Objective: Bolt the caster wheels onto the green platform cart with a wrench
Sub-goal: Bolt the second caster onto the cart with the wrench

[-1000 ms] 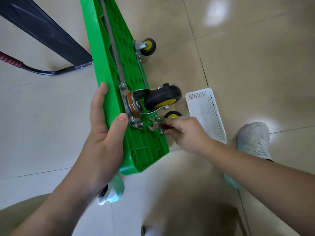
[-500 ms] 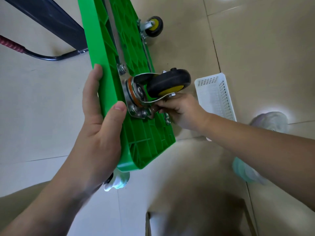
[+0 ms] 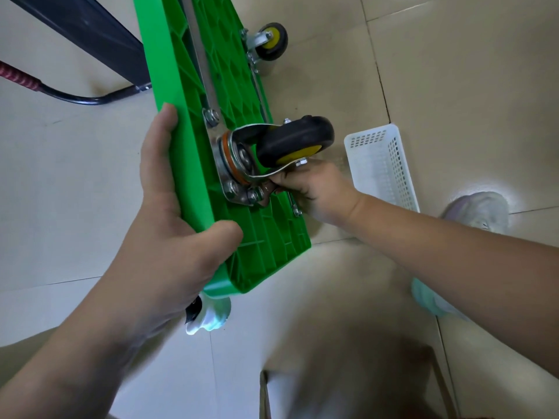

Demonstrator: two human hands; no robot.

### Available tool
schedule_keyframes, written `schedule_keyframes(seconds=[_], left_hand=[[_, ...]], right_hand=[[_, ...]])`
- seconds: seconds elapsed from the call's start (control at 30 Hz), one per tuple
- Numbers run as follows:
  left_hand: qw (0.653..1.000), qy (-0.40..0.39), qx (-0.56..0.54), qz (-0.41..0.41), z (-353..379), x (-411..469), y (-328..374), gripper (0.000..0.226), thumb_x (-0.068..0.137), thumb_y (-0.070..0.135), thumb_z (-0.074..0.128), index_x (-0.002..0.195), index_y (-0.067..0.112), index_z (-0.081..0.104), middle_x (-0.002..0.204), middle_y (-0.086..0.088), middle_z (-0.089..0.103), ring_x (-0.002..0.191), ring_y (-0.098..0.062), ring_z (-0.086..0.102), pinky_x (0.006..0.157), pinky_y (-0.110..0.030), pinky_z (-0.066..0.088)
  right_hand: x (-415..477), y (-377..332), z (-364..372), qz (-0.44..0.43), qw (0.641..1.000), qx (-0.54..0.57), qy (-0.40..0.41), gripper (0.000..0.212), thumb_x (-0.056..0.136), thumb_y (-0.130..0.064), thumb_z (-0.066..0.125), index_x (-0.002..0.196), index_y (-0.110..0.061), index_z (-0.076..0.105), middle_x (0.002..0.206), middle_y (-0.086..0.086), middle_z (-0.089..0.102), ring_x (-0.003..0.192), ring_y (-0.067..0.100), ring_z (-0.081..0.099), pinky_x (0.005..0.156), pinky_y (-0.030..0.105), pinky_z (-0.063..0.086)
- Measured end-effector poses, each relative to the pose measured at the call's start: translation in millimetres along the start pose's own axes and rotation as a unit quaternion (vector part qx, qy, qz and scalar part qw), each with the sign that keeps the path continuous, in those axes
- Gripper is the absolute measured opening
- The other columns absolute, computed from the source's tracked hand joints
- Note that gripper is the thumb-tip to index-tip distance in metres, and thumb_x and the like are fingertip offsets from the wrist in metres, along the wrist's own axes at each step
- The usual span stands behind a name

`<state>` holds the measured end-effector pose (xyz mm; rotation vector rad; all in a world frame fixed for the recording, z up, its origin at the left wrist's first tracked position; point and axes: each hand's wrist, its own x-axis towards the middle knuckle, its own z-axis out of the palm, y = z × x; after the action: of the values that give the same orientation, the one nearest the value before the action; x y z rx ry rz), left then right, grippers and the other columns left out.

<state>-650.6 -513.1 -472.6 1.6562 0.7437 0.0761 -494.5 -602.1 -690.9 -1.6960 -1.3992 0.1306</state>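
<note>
In the head view, the green platform cart [image 3: 193, 164] stood on its long edge on the tiled floor [image 3: 453, 86], with the ribbed underside turned to the right. The left hand [image 3: 169, 237] gripped the near end of it: the fingers lay along the smooth outer side and the thumb [image 3: 225, 234] pressed on the ribbed side, so the hand was closed around the rim.

The near caster wheel [image 3: 298, 139], black with a yellow hub, stuck out from the underside on its metal mounting plate [image 3: 233, 182]. Just under this wheel the right hand [image 3: 314, 189] was curled around a wrench [image 3: 266, 193]. Most of the tool was hidden in the fingers, and only its head showed, touching a bolt [image 3: 252, 195] at the lower corner of the plate. Whether the head sat fully on the bolt I could not tell.

A second caster wheel [image 3: 272, 40] was fixed farther along the cart. A metal bar [image 3: 199, 55] ran along the underside to the plate.

A white perforated basket [image 3: 384, 164] lay on the floor just right of the right hand. Near it was a pale shoe [image 3: 481, 210], and another shoe [image 3: 208, 316] showed below the cart's near corner. On the left, a black tube [image 3: 84, 99] with a red grip [image 3: 18, 78] touched the cart's outer side.
</note>
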Motion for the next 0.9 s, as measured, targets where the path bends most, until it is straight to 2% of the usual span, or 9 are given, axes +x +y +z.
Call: schedule_keyframes(seconds=[0.1,0.17,0.23,0.33,0.4,0.53,0.63,0.77,0.9], left_hand=[[0.999,-0.005,0.047,-0.026,-9,-2,2,0.113,0.069,0.000,0.054,0.151,0.066,0.013,0.133,0.029,0.063,0.108,-0.032,0.071,0.084,-0.071,0.057],[0.996,-0.002,0.072,-0.050,-13,-6,4,0.112,0.069,0.005,0.054,0.149,0.071,0.011,0.127,0.035,0.063,0.102,-0.032,0.073,0.083,-0.068,0.059],[0.993,-0.005,0.092,-0.068,-19,-13,2,0.111,0.068,0.009,0.054,0.144,0.076,0.009,0.120,0.037,0.066,0.095,-0.035,0.074,0.081,-0.066,0.060],[0.990,-0.011,0.104,-0.093,-26,-28,-2,0.112,0.067,0.011,0.055,0.139,0.083,0.007,0.109,0.034,0.069,0.092,-0.045,0.071,0.076,-0.069,0.059],[0.991,-0.018,0.103,-0.087,-31,-36,-6,0.112,0.068,0.011,0.056,0.138,0.084,0.007,0.108,0.031,0.070,0.089,-0.048,0.070,0.073,-0.071,0.058],[0.994,-0.029,0.089,-0.061,-35,-42,-12,0.112,0.070,0.008,0.059,0.141,0.080,0.010,0.116,0.028,0.068,0.082,-0.050,0.066,0.066,-0.068,0.059],[0.997,-0.028,0.070,-0.031,-34,-41,-16,0.111,0.072,0.005,0.061,0.143,0.077,0.015,0.132,0.025,0.063,0.090,-0.040,0.070,0.075,-0.065,0.060],[0.998,-0.017,0.061,-0.010,-34,-40,-22,0.107,0.075,0.009,0.066,0.146,0.073,0.017,0.137,0.032,0.057,0.115,-0.022,0.069,0.096,-0.057,0.058],[0.999,-0.007,0.031,0.004,-35,-40,-27,0.101,0.079,0.012,0.066,0.152,0.063,0.018,0.143,0.035,0.052,0.130,-0.005,0.059,0.105,-0.040,0.050]], right_hand=[[1,-7,3,0.019,0.999,-0.001,-0.027,0.045,0.074,0.015,0.066,0.116,-0.001,0.072,0.108,0.021,0.072,0.096,0.042,0.070,0.082,0.051,0.059],[1,-18,4,0.026,0.999,0.009,-0.028,0.040,0.077,0.012,0.065,0.114,-0.002,0.072,0.105,0.021,0.073,0.093,0.041,0.071,0.080,0.051,0.060],[-2,-31,3,0.027,0.999,-0.009,-0.039,0.037,0.078,0.004,0.063,0.113,-0.004,0.074,0.103,0.018,0.074,0.090,0.038,0.072,0.078,0.044,0.061],[-12,-50,3,0.040,0.998,-0.013,-0.040,0.039,0.070,0.004,0.072,0.108,-0.005,0.076,0.097,0.015,0.076,0.085,0.032,0.072,0.080,0.031,0.056],[-23,-56,9,0.042,0.999,-0.022,-0.026,0.040,0.068,0.007,0.075,0.107,-0.004,0.076,0.096,0.014,0.076,0.087,0.025,0.068,0.082,0.025,0.051],[-35,-63,18,0.060,0.998,0.029,-0.003,0.034,0.076,0.010,0.070,0.109,0.002,0.073,0.101,0.017,0.074,0.093,0.019,0.065,0.088,0.025,0.055],[-37,-61,24,0.074,0.997,0.015,-0.017,0.031,0.079,0.008,0.078,0.108,-0.001,0.075,0.101,0.013,0.075,0.092,0.023,0.071,0.090,0.026,0.054],[-39,-64,19,0.104,0.993,0.043,-0.029,0.026,0.077,0.008,0.077,0.102,0.000,0.076,0.092,0.010,0.076,0.082,0.013,0.067,0.092,-0.001,0.036],[-50,-83,7,0.162,0.983,0.065,-0.057,0.023,0.081,-0.004,0.079,0.103,-0.007,0.077,0.090,0.002,0.077,0.084,0.006,0.063,0.082,-0.005,0.034]])
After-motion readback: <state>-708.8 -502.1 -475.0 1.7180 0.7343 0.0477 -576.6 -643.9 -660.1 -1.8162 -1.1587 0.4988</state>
